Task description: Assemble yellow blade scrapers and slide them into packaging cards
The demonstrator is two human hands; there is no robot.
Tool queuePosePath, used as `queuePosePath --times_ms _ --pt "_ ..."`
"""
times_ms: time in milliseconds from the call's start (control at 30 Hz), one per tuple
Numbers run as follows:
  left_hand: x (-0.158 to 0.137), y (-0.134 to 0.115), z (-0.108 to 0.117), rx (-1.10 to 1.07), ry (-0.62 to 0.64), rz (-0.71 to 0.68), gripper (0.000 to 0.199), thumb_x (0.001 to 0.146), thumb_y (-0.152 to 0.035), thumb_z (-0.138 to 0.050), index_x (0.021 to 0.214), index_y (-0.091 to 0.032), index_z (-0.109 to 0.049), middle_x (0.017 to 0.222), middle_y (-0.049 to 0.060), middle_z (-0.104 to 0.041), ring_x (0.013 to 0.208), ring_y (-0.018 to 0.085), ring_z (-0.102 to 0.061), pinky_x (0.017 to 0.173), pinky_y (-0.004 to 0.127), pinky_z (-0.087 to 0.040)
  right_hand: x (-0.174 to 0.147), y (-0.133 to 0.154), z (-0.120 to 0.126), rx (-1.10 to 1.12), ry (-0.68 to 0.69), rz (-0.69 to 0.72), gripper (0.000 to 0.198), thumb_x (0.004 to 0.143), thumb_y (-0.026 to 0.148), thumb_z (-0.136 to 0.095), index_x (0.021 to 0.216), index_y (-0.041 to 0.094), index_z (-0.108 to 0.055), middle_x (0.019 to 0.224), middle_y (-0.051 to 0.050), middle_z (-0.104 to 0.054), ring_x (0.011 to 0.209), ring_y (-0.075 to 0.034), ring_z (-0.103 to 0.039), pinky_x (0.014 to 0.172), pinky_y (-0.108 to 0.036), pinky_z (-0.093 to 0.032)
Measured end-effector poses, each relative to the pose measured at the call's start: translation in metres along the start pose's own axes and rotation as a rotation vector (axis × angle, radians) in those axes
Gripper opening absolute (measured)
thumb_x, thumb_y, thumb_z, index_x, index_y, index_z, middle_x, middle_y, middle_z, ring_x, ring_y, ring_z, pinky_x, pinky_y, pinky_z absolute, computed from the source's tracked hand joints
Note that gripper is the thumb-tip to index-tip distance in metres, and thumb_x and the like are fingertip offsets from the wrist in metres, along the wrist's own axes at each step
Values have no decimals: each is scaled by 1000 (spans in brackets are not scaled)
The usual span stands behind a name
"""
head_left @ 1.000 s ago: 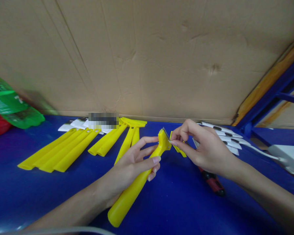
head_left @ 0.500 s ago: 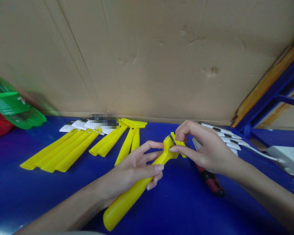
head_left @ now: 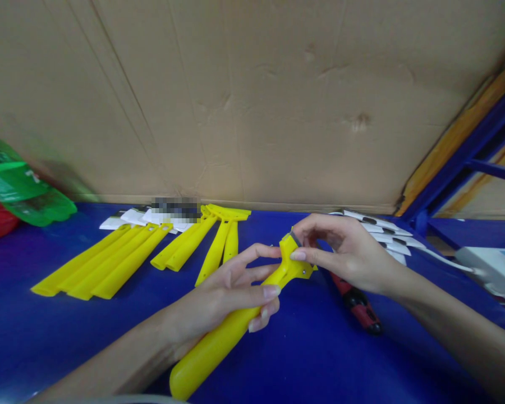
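Note:
A yellow scraper (head_left: 219, 342) lies tilted across my left hand (head_left: 231, 292), whose fingers wrap around its handle near the neck. Its head points up and away, with a dark metal blade edge (head_left: 295, 238) showing at the top and a small screw at the side. My right hand (head_left: 340, 252) pinches this head between thumb and index finger, covering part of it. Just below my right hand, a red and black screwdriver-like tool (head_left: 357, 308) rests on the table, its far end hidden.
Several yellow handles (head_left: 122, 258) and scrapers (head_left: 225, 233) lie at the left back beside white packets (head_left: 134, 216). More white packets (head_left: 393, 238) and a white box with a cable (head_left: 488, 269) are at right. A green bottle (head_left: 29, 188) stands far left on the blue table (head_left: 311, 359).
My right thumb and index finger have closed in over the scraper's head, hiding the yellow part that stuck out behind it. My left hand keeps its grip; the view has shifted slightly.

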State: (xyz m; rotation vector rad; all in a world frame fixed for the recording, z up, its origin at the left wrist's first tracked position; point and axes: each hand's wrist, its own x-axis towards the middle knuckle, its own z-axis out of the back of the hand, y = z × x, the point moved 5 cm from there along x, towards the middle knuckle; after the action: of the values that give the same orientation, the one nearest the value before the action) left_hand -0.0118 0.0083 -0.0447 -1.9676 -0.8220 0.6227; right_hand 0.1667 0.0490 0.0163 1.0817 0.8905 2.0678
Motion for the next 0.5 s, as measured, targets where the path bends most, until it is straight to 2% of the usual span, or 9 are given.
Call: queuePosePath --times_ms 167,233,300,333,400,500 --pt "2 1 -2 -35 2 35 40 91 -17 -78 123 -24 -56 83 -1 -65 58 7 -56 51 18 -38 0 -6 -2 62 18 -39 24 82 39 -86 84 19 -72 79 0 -71 70 -15 -62 66 -28 -51" --pt "3 -2 -4 -32 -19 29 41 92 -16 -77 125 -23 -54 81 -2 -65 57 7 -55 52 19 -38 2 -11 1 104 43 -86 27 81 40 -86 93 20 -73 85 -2 -74 75 -17 -66 69 -29 -53" --pt "3 -5 -3 -9 -84 9 43 94 -17 -76 128 -23 -52 77 -3 -63 56 7 -54 54 20 -37 4 -16 11 64 11 -127 31 83 43 -82 103 21 -72 91 -3 -76 80 -19 -70 71 -31 -55" --pt "3 -7 -1 2 -125 -5 44 94 -16 -76 130 -23 -51 76 -3 -63 56 7 -53 54 20 -37 5 -18 19 -6 -19 -147 30 86 44 -78 104 22 -70 92 -4 -77 81 -20 -71 71 -31 -54" --pt "3 -10 5 21 -197 -41 48 93 -17 -77 131 -24 -49 73 -4 -61 55 7 -53 55 20 -35 3 -23 36 -301 -87 -222 22 91 44 -70 87 23 -66 74 -2 -71 67 -18 -66 60 -30 -47" --pt "6 -11 14 23 -277 -119 53 89 -19 -80 130 -24 -48 69 -5 -61 53 7 -52 54 19 -34 -10 -33 44 -766 109 -394 26 87 40 -73 72 24 -59 59 1 -62 54 -17 -56 53 -30 -35"
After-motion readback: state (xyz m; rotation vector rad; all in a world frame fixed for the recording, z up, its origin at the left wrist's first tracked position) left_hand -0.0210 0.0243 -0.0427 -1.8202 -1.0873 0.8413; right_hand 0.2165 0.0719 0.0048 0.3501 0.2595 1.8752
